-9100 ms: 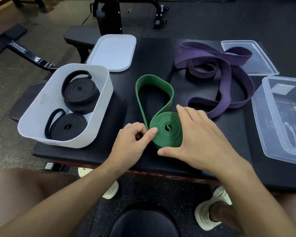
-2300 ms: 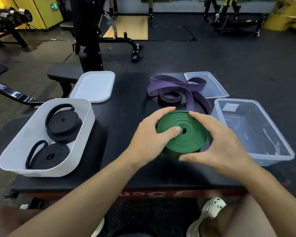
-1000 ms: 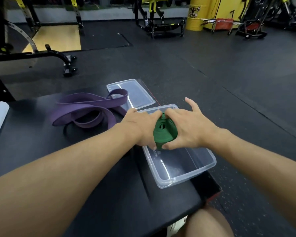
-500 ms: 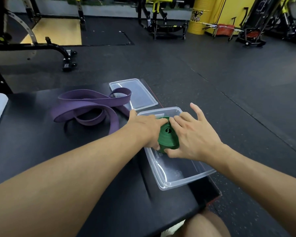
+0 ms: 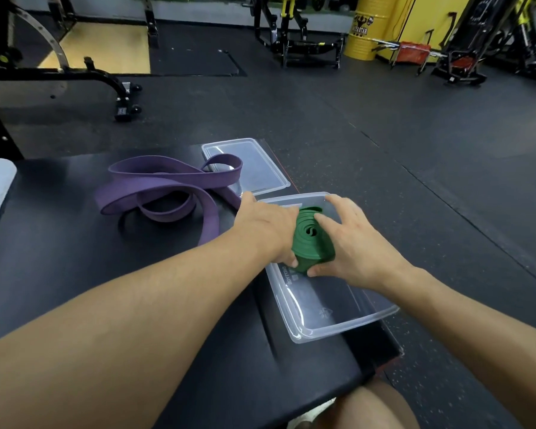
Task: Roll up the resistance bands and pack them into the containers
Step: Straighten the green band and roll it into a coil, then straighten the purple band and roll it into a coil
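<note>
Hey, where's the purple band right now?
In the head view, the purple band lies unrolled on the black table, left of the clear container, its far loop resting on the clear lid.

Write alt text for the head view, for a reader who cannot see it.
The left hand and right hand grip a rolled green band at the far end of a clear container. An unrolled purple band lies left of it.
</note>
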